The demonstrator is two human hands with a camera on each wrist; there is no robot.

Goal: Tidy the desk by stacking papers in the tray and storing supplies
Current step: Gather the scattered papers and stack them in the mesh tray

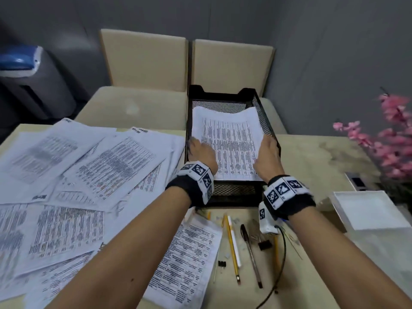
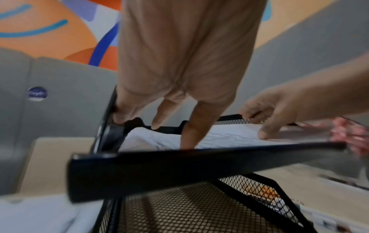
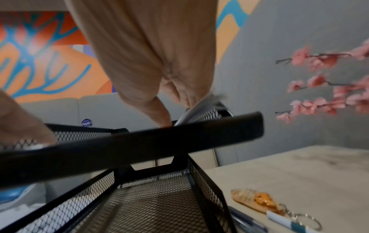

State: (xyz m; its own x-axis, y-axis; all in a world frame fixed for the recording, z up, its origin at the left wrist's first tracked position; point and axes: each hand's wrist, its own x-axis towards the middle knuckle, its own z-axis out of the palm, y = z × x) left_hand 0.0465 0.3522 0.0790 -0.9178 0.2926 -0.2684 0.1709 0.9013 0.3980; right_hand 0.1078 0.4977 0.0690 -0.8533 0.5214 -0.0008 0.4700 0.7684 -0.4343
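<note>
A black mesh two-tier tray (image 1: pixel 266 121) stands at the middle of the desk. A printed paper stack (image 1: pixel 229 139) lies in its upper tier. My left hand (image 1: pixel 200 150) rests on the stack's left edge, and in the left wrist view its fingers (image 2: pixel 187 135) reach down straight onto the paper (image 2: pixel 229 137). My right hand (image 1: pixel 268 155) holds the stack's right edge by the tray wall. The right wrist view shows that hand (image 3: pixel 151 63) with its fingers curled round the lifted paper edge (image 3: pixel 199 107). The tray's lower tier (image 3: pixel 149 205) looks bare.
Several loose printed sheets (image 1: pixel 89 175) cover the desk's left side, and one more (image 1: pixel 187 259) lies in front. A pencil (image 1: pixel 231 246), a pen (image 1: pixel 252 255) and a binder clip (image 1: pixel 264 244) lie before the tray. A white box (image 1: pixel 365 208) and pink flowers (image 1: pixel 390 139) stand right.
</note>
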